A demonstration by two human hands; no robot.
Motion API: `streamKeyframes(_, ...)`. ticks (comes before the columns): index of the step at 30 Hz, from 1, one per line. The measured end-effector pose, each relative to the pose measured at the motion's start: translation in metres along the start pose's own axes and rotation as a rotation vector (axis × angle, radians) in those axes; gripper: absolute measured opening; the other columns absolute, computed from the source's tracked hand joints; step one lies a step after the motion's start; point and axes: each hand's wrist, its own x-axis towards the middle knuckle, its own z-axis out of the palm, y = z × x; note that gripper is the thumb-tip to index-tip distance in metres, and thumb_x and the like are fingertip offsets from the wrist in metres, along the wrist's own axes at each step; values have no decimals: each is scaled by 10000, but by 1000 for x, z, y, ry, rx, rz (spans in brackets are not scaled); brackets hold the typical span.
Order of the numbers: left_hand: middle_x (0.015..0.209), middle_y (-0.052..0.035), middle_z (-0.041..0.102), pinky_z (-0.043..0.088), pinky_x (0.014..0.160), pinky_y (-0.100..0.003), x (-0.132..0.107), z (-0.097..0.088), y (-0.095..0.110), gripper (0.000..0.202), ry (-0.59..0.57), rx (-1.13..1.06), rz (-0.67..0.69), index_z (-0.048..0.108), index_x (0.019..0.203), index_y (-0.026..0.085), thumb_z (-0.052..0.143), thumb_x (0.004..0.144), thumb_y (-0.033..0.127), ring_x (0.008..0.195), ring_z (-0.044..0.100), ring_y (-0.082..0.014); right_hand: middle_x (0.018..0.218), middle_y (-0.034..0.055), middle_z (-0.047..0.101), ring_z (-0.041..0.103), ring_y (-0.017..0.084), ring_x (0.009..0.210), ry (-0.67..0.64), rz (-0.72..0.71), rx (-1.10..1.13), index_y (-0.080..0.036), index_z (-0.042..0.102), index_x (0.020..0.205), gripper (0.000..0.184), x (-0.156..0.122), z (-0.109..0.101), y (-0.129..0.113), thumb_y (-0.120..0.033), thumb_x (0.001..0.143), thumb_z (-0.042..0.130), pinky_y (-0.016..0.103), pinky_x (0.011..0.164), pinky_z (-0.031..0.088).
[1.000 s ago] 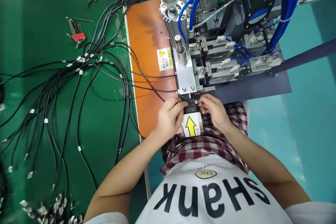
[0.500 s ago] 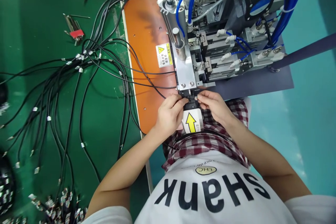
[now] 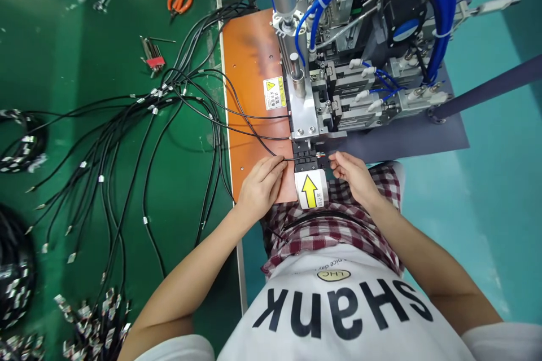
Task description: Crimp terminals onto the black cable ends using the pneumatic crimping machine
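Note:
My left hand (image 3: pixel 260 187) rests on the orange plate (image 3: pixel 249 73), its fingers pinched on a thin black cable (image 3: pixel 254 138) just left of the machine's black clamp block (image 3: pixel 305 162). The cable's stripped coloured wire ends (image 3: pixel 322 154) stick out of the block on the right. My right hand (image 3: pixel 353 175) hovers just right of those ends, fingers loosely curled, thumb and forefinger close together with nothing visible in them. A white tag with a yellow arrow (image 3: pixel 310 190) sits below the block, between my hands.
A pneumatic machine (image 3: pixel 359 67) with blue hoses stands behind the block. Many black cables (image 3: pixel 127 141) with metal clips spread over the green table on the left. Orange scissors (image 3: pixel 180 0) and a hex key set (image 3: pixel 153 59) lie farther back.
Both hands have drawn apart from the clamp block: the left slid left along the cable, the right moved right, baring the coloured wire ends. The view shifted right and down.

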Motion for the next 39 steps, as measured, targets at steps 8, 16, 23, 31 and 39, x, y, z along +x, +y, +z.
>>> streamKeyframes(8,1347,-144,635,530,1062,-472,-2,-1,3,383,13,3,2,573,1367,193,503,991,154,1263,589,-253,783,-13,595,508,77,621,31,13,-7,-188,731,932,391,-11,-8,17,-559,809,747,231,583,391)
streamKeyframes(16,1345,-149,636,538,1056,-464,-5,0,0,369,24,-7,11,576,1357,181,491,998,165,1263,587,-252,782,-5,601,505,89,631,63,33,-29,-187,739,947,420,-15,-19,28,-573,784,761,233,582,403)
streamKeyframes(23,1402,-146,594,518,1088,-485,4,-6,-1,375,-9,16,-39,548,1374,192,436,1016,194,1300,558,-262,784,2,623,513,105,633,65,63,-43,-186,740,950,479,-15,-18,35,-608,728,788,245,587,411)
streamKeyframes(31,1355,-151,595,522,1051,-417,41,-44,-2,346,-86,59,-85,568,1292,164,345,1031,203,1262,577,-236,788,-7,626,517,110,646,51,-2,-75,-202,729,981,462,-38,-20,19,-596,746,783,245,601,426)
streamKeyframes(39,1103,-179,720,494,937,-418,-81,-76,49,317,-559,394,455,666,1181,126,643,870,177,1095,646,-282,878,34,640,577,198,698,85,28,-140,-270,728,1003,384,-47,-57,21,-559,756,781,324,602,499)
